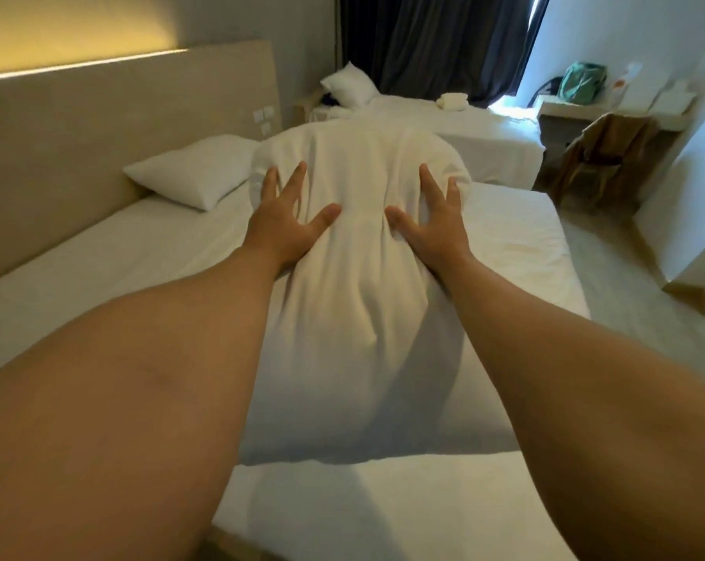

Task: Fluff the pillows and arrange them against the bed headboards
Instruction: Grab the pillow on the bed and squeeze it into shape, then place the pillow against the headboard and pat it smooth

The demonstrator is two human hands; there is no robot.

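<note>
A big white pillow [358,277] hangs lengthwise above the near bed [99,269], casting a shadow on the sheet. My left hand [286,220] presses into its left side and my right hand [431,220] into its right side, fingers spread, squeezing it between them. A second white pillow [192,174] lies flat on the near bed, touching the beige headboard [79,135]. On the far bed [484,131] a third pillow [348,89] leans near its head end.
A folded towel [452,101] sits on the far bed. Dark curtains [423,42] hang behind it. At the right stand a desk [610,111] with a green bag [581,81] and a chair [601,155] draped with brown cloth. Pale floor runs along the bed's right side.
</note>
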